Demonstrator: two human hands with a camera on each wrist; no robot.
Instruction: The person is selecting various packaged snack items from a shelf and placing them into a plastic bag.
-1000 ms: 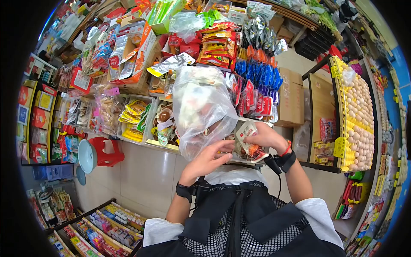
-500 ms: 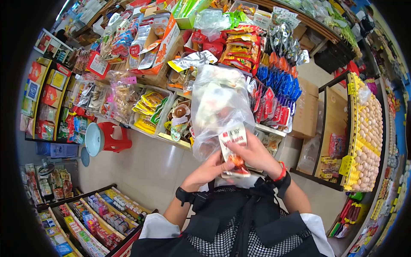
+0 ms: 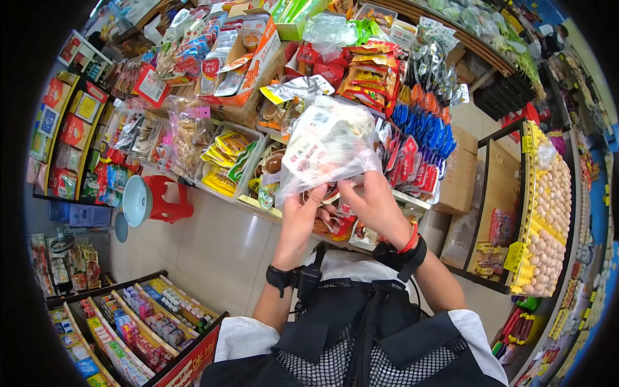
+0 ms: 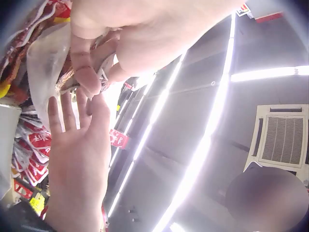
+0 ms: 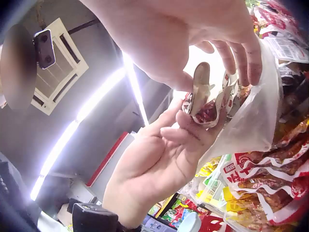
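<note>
A clear plastic bag [image 3: 361, 145] lies over the goods on the counter, its mouth toward me. Through its film shows a white packet [image 3: 309, 151] with red print, lying near the top. My left hand [image 3: 296, 226] pinches the left side of the bag's mouth, its thumb pointing inward. At the right side, my right hand [image 3: 377, 209] holds the bag's edge between thumb and fingers. Close up in the right wrist view, packet ends [image 5: 210, 113] show between both hands, and the fingers of the left hand [image 5: 149, 169] curl beneath them.
Left of the bag stand a bin of yellow packets [image 3: 225, 161] and an orange snack box [image 3: 258, 58]. Red packets [image 3: 371, 74] and blue packets [image 3: 425, 129] are stacked beyond and right. A red stool [image 3: 169, 200] stands at left; an egg rack [image 3: 541, 213] at right.
The white packet moved from the right of the bag, passed in front with both hands on it, and is now under the film. Both hands shifted to the bag's mouth.
</note>
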